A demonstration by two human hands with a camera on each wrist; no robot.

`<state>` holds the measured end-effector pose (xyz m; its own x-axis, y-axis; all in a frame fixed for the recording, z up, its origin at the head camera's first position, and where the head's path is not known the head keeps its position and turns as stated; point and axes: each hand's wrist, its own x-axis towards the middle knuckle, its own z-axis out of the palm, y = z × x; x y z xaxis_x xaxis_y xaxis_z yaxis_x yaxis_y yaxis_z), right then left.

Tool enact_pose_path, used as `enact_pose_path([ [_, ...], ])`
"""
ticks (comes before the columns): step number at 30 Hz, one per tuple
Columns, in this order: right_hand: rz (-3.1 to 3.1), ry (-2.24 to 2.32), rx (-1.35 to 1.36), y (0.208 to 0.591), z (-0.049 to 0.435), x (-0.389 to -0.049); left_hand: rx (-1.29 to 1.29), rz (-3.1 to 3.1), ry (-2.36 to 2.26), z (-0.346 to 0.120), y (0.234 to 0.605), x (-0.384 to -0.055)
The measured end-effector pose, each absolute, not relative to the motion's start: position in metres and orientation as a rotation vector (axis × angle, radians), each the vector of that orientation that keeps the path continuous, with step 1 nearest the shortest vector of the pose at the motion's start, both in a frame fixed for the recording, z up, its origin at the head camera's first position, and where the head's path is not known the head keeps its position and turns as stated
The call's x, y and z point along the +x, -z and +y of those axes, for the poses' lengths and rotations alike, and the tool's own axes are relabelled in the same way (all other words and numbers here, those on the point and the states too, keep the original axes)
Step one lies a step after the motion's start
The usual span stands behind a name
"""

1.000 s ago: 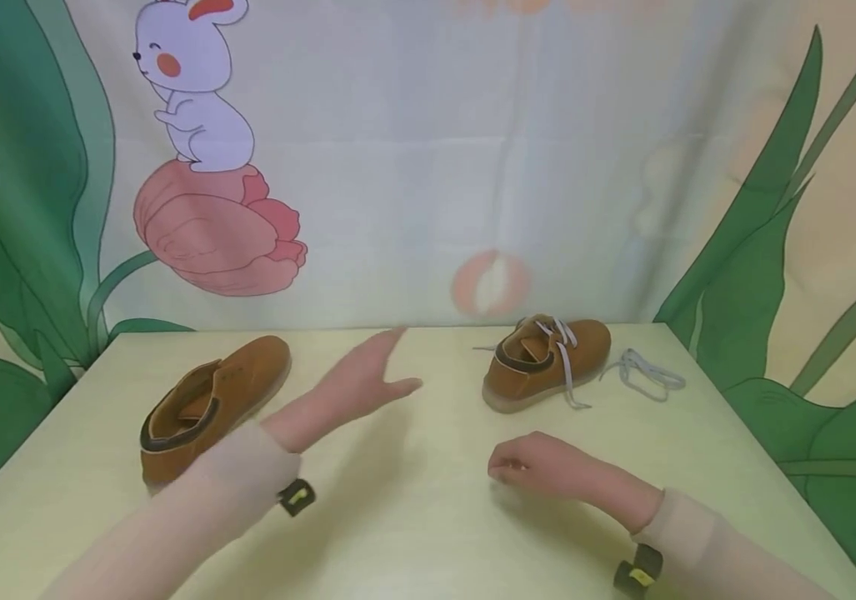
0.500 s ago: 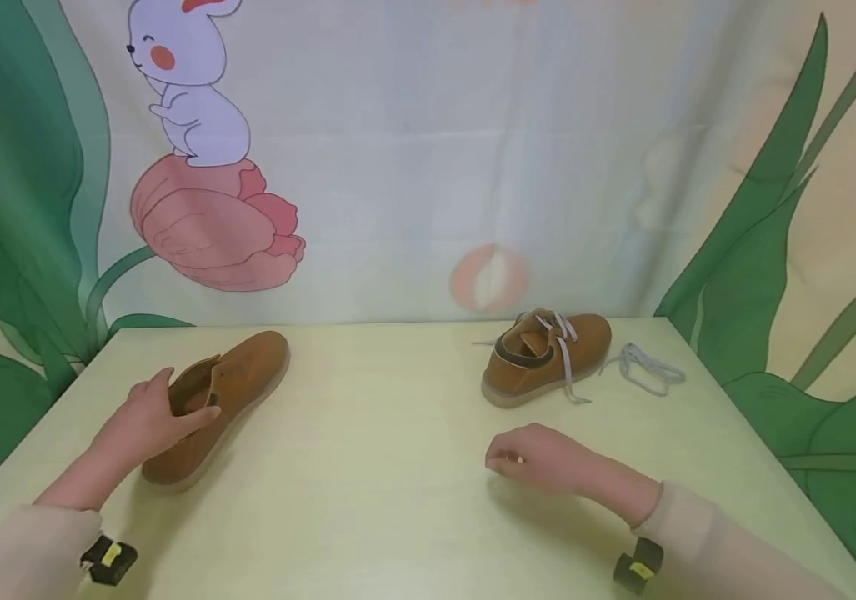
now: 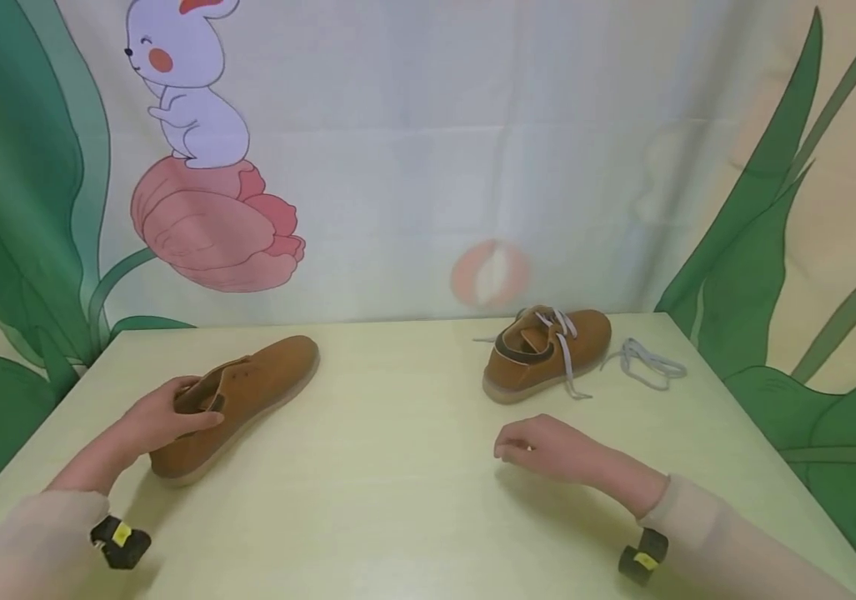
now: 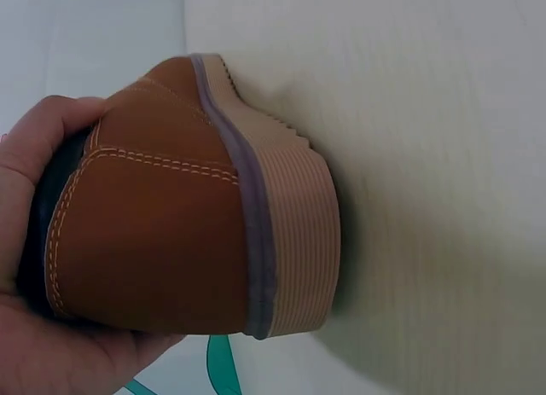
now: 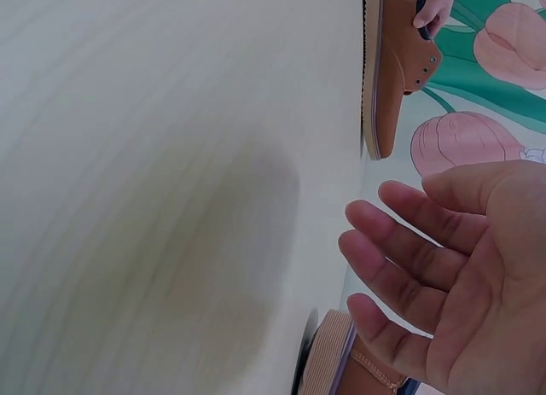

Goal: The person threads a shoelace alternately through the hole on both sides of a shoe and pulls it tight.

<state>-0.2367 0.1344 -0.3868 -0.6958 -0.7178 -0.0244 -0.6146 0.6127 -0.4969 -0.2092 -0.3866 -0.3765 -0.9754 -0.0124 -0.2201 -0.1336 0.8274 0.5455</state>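
On the left of the table, my left hand [image 3: 161, 421] grips the collar of a brown shoe [image 3: 270, 375] that has bare eyelets and no lace. Up close in the left wrist view, the heel [image 4: 153, 233] shows its stitching and ribbed pale sole, with thumb and fingers around the dark collar. My right hand [image 3: 551, 447] hovers above the table at the right, its fingers loosely curled around nothing. Beyond it, a second brown shoe [image 3: 506, 375] has a grey lace threaded through it, one end hanging down the side.
A loose bundled grey shoelace [image 3: 648, 364] lies to the right of the laced shoe. The pale table [image 3: 367, 500] ends at a hanging cloth backdrop [image 3: 397, 167] printed with a rabbit, flowers and leaves.
My left hand has moved from the middle back to the left shoe and taken hold of its collar. That shoe has shifted slightly right, toe turned rightward. The right hand has barely moved.
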Motion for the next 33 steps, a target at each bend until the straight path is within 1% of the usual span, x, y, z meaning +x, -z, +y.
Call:
enact_pose_path([
  [5, 2.61, 0.699, -1.07, 0.39, 0.139, -0.236, -0.037, 2.787, -0.837, -0.376, 0.378, -0.22],
  [16, 2.589, 0.751, -1.057, 0.393, 0.143, -0.235, 0.168, 2.678, -0.823, -0.342, 0.378, -0.258],
  [26, 2.623, 0.725, -1.038, 0.391, 0.146, -0.242, 0.333, 2.607, -0.803, -0.305, 0.371, -0.269],
  [30, 2.641, 0.737, -0.991, 0.384, 0.152, -0.246, 0.425, 2.572, -0.812, -0.287, 0.369, -0.272],
  [33, 2.696, 0.749, -0.926, 0.371, 0.162, -0.256, 0.481, 2.549, -0.826, -0.274, 0.37, -0.272],
])
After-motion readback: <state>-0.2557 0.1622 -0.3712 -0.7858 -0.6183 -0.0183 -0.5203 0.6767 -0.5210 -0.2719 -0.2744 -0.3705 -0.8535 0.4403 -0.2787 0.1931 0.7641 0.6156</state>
